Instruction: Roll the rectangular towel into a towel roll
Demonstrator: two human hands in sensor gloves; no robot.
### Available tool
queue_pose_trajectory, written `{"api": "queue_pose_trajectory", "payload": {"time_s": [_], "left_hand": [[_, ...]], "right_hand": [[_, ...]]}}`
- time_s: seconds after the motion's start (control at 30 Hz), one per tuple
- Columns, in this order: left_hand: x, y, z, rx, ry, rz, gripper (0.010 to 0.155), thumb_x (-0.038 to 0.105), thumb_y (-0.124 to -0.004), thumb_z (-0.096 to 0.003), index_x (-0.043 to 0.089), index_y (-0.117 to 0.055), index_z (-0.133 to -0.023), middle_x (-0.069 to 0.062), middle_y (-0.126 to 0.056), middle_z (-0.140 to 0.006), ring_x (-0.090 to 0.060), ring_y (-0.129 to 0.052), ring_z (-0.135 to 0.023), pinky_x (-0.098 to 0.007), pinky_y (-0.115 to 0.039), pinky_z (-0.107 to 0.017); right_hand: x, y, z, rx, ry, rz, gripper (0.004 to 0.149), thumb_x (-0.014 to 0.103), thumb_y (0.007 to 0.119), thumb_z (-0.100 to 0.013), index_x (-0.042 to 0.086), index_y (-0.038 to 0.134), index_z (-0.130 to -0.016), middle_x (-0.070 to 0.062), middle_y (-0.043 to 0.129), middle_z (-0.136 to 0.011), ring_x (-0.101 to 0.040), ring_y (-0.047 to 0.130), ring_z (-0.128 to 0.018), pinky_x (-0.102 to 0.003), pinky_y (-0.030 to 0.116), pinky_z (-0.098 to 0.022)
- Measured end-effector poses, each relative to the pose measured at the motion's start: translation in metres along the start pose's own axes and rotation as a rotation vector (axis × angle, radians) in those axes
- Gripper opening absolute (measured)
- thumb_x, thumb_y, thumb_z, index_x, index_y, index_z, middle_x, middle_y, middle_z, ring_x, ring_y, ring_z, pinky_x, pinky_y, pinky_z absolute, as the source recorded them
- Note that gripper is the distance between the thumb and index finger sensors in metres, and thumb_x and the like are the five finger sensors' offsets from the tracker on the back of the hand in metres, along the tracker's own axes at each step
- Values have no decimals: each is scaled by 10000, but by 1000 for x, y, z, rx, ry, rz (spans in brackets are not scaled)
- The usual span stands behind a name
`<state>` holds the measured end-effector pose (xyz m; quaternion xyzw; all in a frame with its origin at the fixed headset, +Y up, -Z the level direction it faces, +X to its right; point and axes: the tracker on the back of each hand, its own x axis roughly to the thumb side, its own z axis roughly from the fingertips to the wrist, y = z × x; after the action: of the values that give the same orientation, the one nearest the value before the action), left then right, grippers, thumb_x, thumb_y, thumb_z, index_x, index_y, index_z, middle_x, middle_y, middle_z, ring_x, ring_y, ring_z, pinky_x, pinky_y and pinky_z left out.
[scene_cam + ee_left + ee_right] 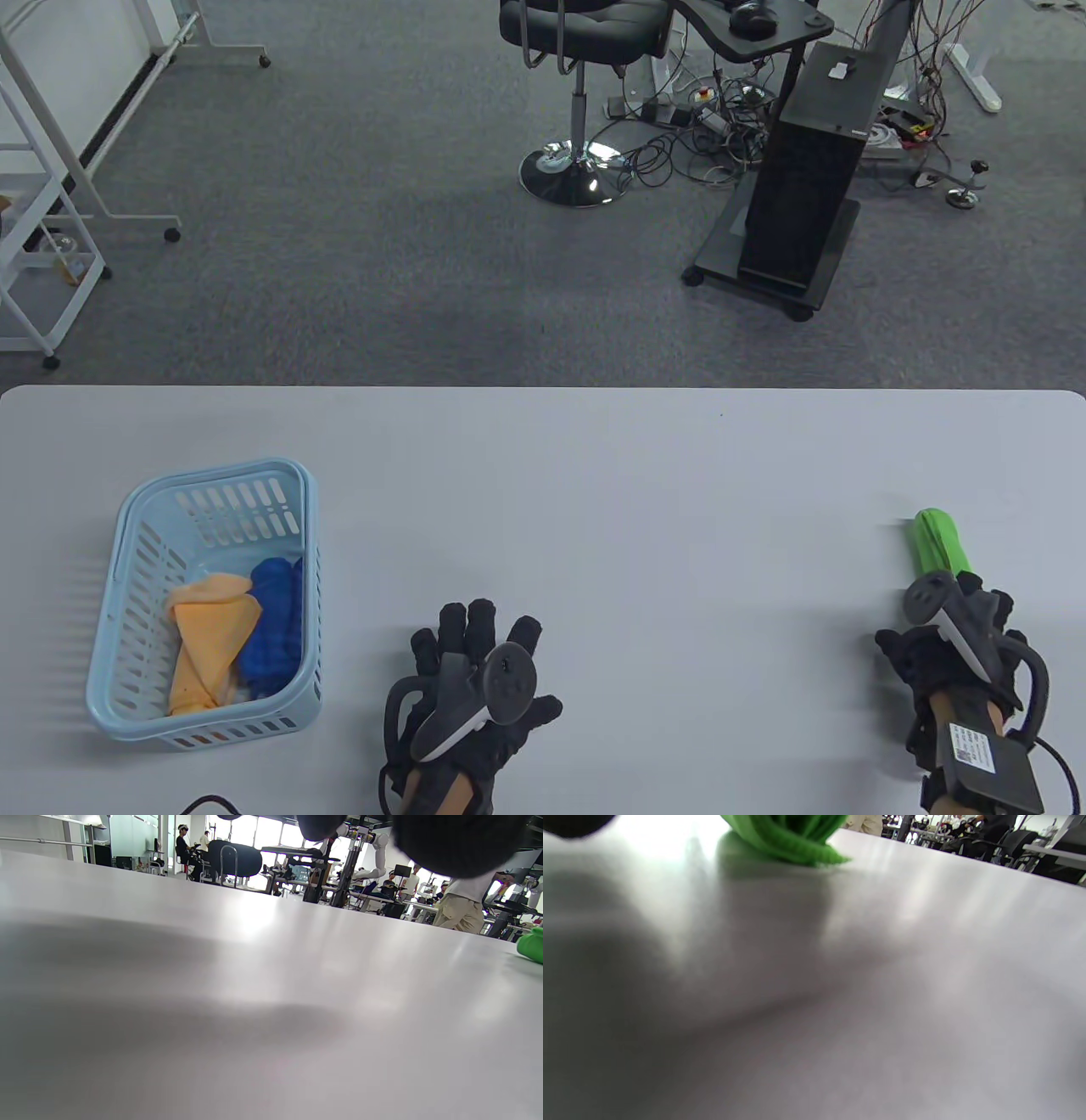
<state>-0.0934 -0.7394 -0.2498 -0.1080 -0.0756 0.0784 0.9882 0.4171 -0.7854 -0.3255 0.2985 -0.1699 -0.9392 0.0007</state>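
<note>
One green towel roll lay near the worktop's right edge.
The right hand covered its near end, fingers hidden, grip unclear; the left hand rested flat, fingers spread; one basket held two cloths.

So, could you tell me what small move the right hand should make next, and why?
Probably let go and draw back: the green towel already looks rolled and lies on the table, with the right hand at its near end. Whether the fingers grip it is hidden.

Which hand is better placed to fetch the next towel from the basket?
Left. The left hand lies open beside the pale blue plastic basket; the right hand holds the rolled green towel far across the table.
</note>
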Motion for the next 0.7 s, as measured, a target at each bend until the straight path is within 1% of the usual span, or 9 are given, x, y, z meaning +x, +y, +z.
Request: {"api": "queue_pose_trajectory", "payload": {"time_s": [0.17, 0.27, 0.4, 0.57, 0.63, 0.7], "left_hand": [[0, -1, 0, -17, 1, 16, 902, 688, -700, -322, 396, -388, -1116, -172, -213, -1188, -486, -176, -1078, -736, -216, -689], [-1, -1, -1, -19, 3, 17, 902, 688, -700, -322, 395, -388, -1116, -172, -211, -1187, -487, -174, -1077, -737, -216, -688], [-2, -1, -1, -21, 3, 24, 903, 689, -699, -321, 396, -386, -1116, -171, -209, -1187, -486, -172, -1077, -736, -215, -689], [-1, -1, -1, -23, -6, 22, 907, 692, -699, -321, 394, -382, -1117, -171, -209, -1187, -489, -168, -1077, -739, -214, -685], [0, 0, -1, -21, -13, 20, 909, 696, -698, -320, 394, -382, -1117, -171, -214, -1188, -492, -174, -1079, -741, -218, -684], [0, 0, -1, -22, -12, 16, 911, 699, -697, -320, 392, -384, -1118, -172, -226, -1190, -505, -178, -1078, -742, -228, -687]], "right_hand": [[-7, -4, -6, 24, 37, -54, 908, 609, 635, -262, 332, 201, -1010, -7, -79, -1008, -327, -18, -974, -609, 202, -736], [-12, -4, -9, 40, 67, -33, 910, 614, 632, -262, 337, 193, -1010, -6, -91, -1005, -324, -46, -968, -612, 182, -735], [-13, -6, -7, 13, 58, -40, 925, 636, 622, -243, 349, 186, -1006, -15, -96, -1001, -320, -64, -957, -628, 132, -715], [-2, -18, 11, -32, 0, -29, 962, 673, 609, -217, 352, 158, -1005, -29, -103, -1001, -326, -80, -952, -652, 69, -681], [8, -25, 23, -47, -46, -22, 979, 685, 608, -208, 351, 147, -1005, -33, -111, -999, -328, -90, -950, -658, 49, -672], [22, -35, 39, -84, -106, 2, 992, 694, 608, -205, 342, 147, -1009, -35, -109, -1001, -330, -91, -950, -662, 47, -668]]}}
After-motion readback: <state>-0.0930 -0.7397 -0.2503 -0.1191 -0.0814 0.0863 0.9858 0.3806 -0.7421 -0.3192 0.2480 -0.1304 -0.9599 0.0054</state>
